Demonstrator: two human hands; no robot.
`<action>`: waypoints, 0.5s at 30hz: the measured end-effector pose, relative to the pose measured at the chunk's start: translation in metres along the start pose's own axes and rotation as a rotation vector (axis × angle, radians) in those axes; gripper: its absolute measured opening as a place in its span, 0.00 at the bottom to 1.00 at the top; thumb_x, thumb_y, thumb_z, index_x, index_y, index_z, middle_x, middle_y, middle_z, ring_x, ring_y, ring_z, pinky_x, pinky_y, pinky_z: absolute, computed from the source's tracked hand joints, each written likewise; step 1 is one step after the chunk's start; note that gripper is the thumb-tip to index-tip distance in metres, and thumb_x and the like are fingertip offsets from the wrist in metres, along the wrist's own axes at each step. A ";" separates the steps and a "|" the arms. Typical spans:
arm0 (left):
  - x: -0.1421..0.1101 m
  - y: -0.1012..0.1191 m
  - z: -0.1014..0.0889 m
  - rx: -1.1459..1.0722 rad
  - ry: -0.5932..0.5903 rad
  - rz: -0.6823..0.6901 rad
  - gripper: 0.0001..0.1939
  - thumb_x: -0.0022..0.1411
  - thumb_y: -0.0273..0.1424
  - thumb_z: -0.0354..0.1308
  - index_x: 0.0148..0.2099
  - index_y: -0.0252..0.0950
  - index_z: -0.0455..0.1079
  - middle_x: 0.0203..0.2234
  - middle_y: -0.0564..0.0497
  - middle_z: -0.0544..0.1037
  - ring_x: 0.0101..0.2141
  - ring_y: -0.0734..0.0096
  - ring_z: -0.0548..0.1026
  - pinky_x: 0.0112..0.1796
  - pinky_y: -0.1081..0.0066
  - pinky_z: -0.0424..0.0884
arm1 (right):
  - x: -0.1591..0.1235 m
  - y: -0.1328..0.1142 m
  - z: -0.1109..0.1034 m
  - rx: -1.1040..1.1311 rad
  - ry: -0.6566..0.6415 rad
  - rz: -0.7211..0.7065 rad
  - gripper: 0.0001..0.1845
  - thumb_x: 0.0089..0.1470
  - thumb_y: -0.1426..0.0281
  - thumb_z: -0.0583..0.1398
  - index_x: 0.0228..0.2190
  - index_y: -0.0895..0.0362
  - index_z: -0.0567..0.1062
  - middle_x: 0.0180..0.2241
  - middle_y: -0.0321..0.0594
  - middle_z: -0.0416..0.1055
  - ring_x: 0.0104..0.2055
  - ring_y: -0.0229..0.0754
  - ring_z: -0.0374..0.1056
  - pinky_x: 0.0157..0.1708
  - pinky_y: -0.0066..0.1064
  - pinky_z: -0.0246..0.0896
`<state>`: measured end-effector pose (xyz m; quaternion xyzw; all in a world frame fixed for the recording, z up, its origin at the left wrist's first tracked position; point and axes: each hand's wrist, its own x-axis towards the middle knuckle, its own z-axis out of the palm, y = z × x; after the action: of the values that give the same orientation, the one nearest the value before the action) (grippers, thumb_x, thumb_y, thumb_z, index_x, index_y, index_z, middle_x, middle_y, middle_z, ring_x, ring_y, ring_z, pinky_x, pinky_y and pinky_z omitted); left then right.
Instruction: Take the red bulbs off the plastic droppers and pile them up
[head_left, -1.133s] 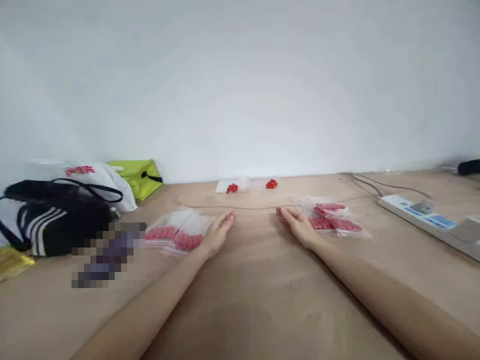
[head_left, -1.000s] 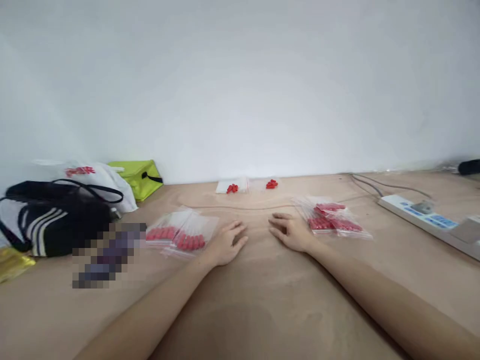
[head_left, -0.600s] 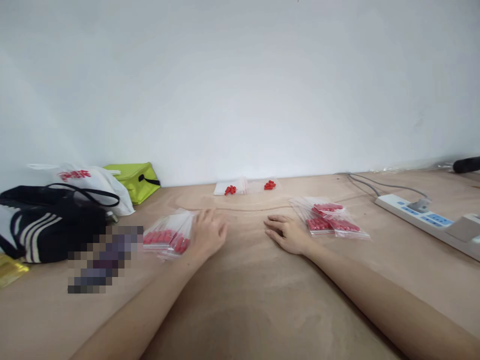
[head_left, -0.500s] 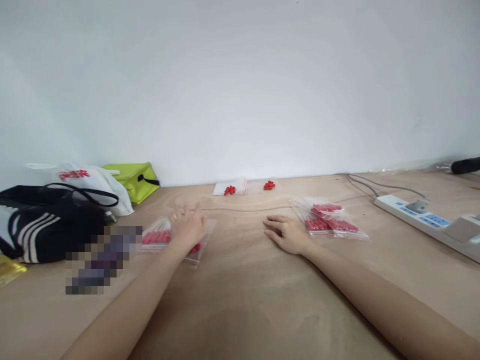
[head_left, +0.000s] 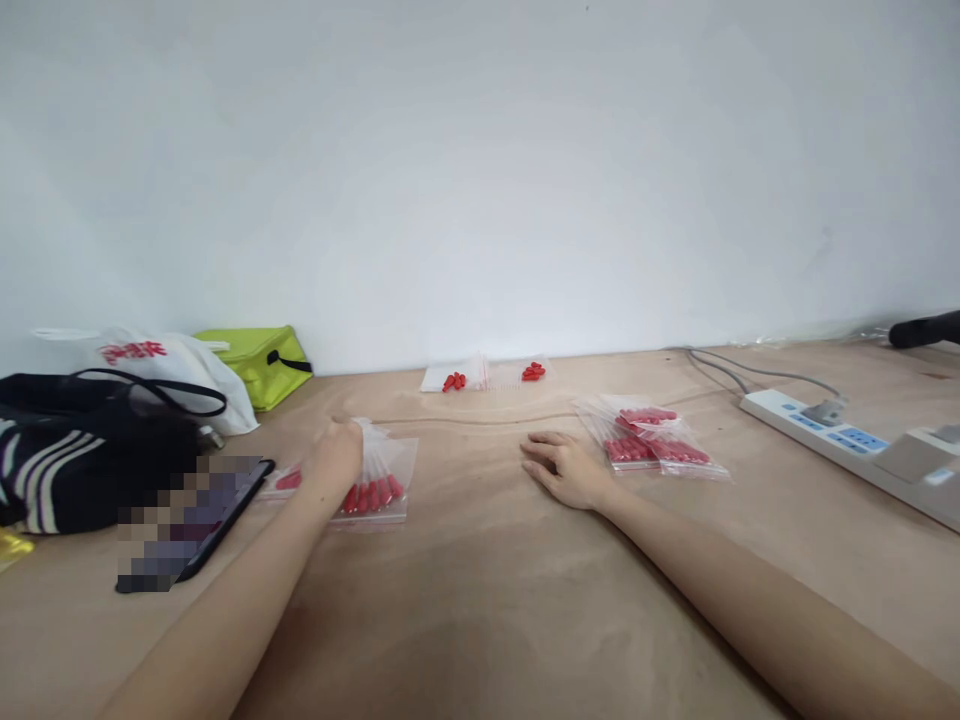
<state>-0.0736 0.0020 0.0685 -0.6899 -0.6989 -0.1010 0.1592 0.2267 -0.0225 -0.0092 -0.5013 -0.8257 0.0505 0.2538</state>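
Left hand [head_left: 335, 460] moved left over red-filled bags [head_left: 375, 493], grip unclear; right hand [head_left: 568, 470] empty, fingers parted, on table [head_left: 480, 590].

The head camera looks down across the table [head_left: 465, 590] toward the wall [head_left: 480, 200].

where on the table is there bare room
Bare tabletop lies between left forearm and right forearm, and between left zip bags and right hand. Crowded: left, by phone and striped bag; right, by right zip bags and power strip.
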 end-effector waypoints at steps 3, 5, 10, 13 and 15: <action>-0.009 0.028 -0.011 0.141 0.030 0.037 0.24 0.55 0.15 0.37 0.55 0.15 0.53 0.34 0.30 0.74 0.34 0.54 0.75 0.32 0.62 0.70 | 0.000 -0.001 -0.001 0.001 -0.010 0.008 0.20 0.54 0.62 0.51 0.45 0.57 0.70 0.49 0.46 0.65 0.51 0.44 0.60 0.51 0.39 0.53; -0.019 0.052 -0.011 0.137 0.071 0.233 0.27 0.54 0.14 0.39 0.58 0.22 0.51 0.40 0.33 0.73 0.37 0.60 0.74 0.36 0.66 0.71 | 0.000 -0.001 -0.001 0.003 -0.012 0.008 0.20 0.53 0.62 0.51 0.45 0.57 0.70 0.49 0.46 0.65 0.51 0.44 0.60 0.51 0.39 0.53; -0.043 0.108 0.009 -0.013 0.095 0.597 0.25 0.54 0.15 0.42 0.55 0.26 0.57 0.46 0.35 0.70 0.46 0.63 0.70 0.42 0.68 0.70 | 0.001 -0.001 0.000 0.032 -0.012 0.009 0.20 0.53 0.63 0.51 0.45 0.58 0.70 0.49 0.47 0.65 0.51 0.45 0.59 0.51 0.39 0.52; -0.049 0.130 0.019 -0.162 -0.005 0.612 0.24 0.55 0.16 0.42 0.55 0.26 0.57 0.47 0.37 0.70 0.46 0.65 0.70 0.42 0.69 0.70 | 0.001 0.001 0.003 0.086 0.025 0.050 0.22 0.51 0.67 0.53 0.47 0.61 0.66 0.47 0.48 0.66 0.49 0.45 0.61 0.49 0.38 0.55; -0.048 0.135 0.021 -0.336 -0.032 0.633 0.22 0.57 0.20 0.44 0.55 0.28 0.57 0.47 0.40 0.70 0.46 0.67 0.70 0.44 0.69 0.69 | 0.002 0.003 0.004 0.149 0.096 0.104 0.22 0.51 0.70 0.51 0.48 0.63 0.64 0.45 0.49 0.68 0.46 0.43 0.63 0.46 0.36 0.57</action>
<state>0.0591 -0.0316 0.0209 -0.8902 -0.4268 -0.1492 0.0560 0.2270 -0.0190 -0.0128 -0.5250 -0.7794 0.1006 0.3269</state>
